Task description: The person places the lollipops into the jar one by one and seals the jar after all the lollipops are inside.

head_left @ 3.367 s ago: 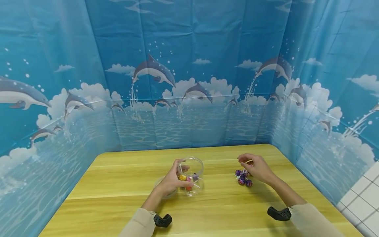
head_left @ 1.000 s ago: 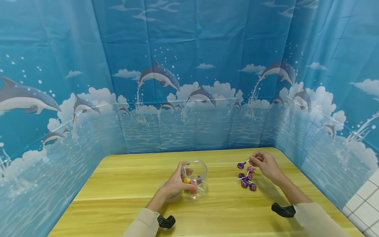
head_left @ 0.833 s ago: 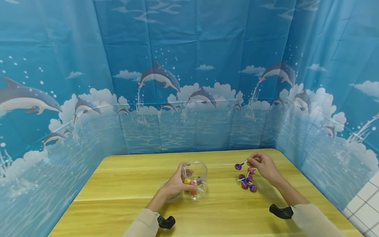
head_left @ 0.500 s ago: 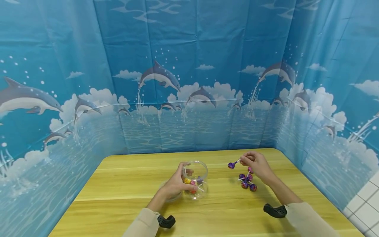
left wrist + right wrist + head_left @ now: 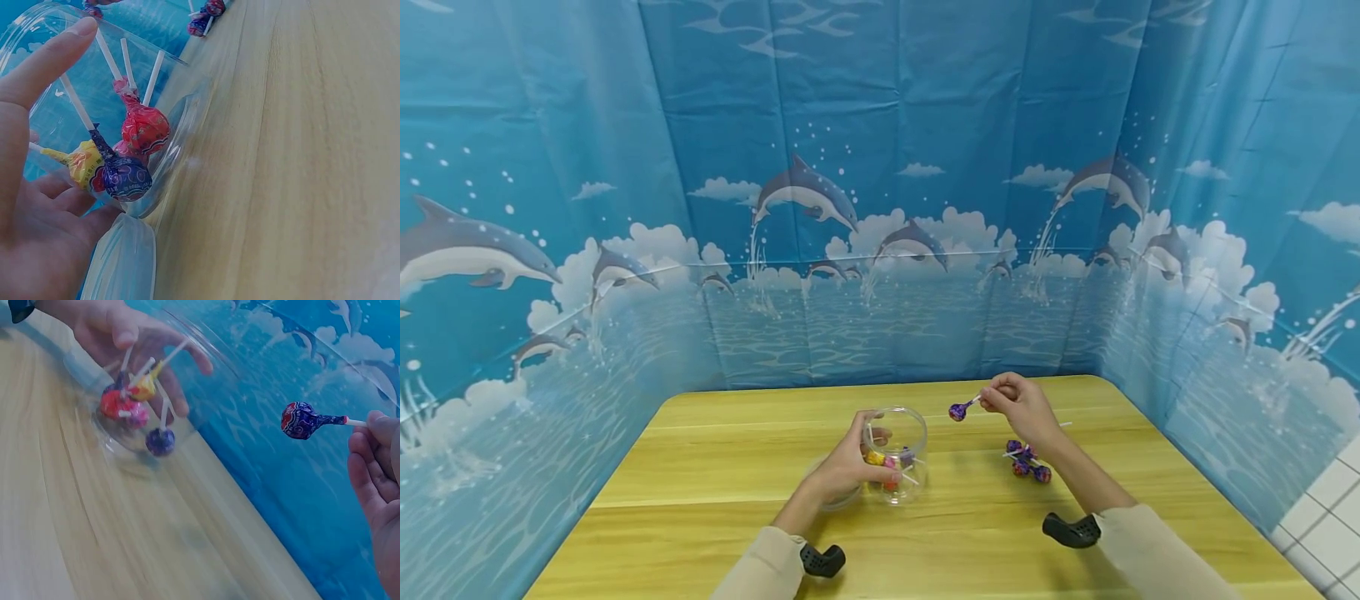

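Observation:
My left hand [image 5: 842,467] grips a clear plastic jar [image 5: 897,429] from its left side, thumb in front and fingers behind. Inside lie several wrapped lollipops, among them a red one [image 5: 145,128], a yellow one [image 5: 84,164] and a dark purple one [image 5: 127,178], sticks pointing various ways. My right hand [image 5: 1021,408] pinches the white stick of a purple lollipop [image 5: 957,412] between thumb and fingertips. That candy hangs above the table, right of the jar and apart from it, head toward the jar, as the right wrist view also shows [image 5: 300,420].
A small pile of purple lollipops [image 5: 1028,468] lies on the wooden table [image 5: 700,475] below the right forearm. A round clear lid [image 5: 842,500] lies partly hidden behind the left hand. A blue dolphin-print curtain [image 5: 880,317] surrounds the table's back and sides.
My right hand has picked a purple lollipop from the pile and carried it left toward the jar. The left hand still holds the jar in the same place.

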Tool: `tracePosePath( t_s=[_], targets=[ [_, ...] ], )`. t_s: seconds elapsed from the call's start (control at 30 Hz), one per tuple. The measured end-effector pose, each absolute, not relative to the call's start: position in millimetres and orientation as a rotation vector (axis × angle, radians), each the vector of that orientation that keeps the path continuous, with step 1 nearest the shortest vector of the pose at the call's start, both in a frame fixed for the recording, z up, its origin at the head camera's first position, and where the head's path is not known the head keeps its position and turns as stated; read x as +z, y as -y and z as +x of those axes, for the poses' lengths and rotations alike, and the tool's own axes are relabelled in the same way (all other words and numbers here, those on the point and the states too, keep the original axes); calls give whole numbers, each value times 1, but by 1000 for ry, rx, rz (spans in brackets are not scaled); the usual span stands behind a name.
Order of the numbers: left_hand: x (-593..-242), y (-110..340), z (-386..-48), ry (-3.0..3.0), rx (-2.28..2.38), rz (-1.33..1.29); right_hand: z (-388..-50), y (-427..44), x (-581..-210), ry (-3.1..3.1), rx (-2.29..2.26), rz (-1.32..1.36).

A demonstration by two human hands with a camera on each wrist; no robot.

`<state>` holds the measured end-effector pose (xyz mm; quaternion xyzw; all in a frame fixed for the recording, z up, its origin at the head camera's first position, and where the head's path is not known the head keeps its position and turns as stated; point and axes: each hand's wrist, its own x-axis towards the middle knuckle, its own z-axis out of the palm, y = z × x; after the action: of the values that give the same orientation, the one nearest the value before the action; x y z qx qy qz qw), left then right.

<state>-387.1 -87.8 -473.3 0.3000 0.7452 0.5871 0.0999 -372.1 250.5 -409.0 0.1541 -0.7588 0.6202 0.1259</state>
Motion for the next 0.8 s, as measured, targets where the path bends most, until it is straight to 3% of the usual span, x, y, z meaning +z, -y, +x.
tracePosePath(
  t_s=[0.4, 0.8],
  targets=[
    [-473, 88, -387, -2198, 1747, 878, -374, -210, -393, 2208, 1793, 587],
    [-472, 87, -386, -2173, 1751, 872, -381, -165, -398, 2337, 1491, 804]
  ],
)
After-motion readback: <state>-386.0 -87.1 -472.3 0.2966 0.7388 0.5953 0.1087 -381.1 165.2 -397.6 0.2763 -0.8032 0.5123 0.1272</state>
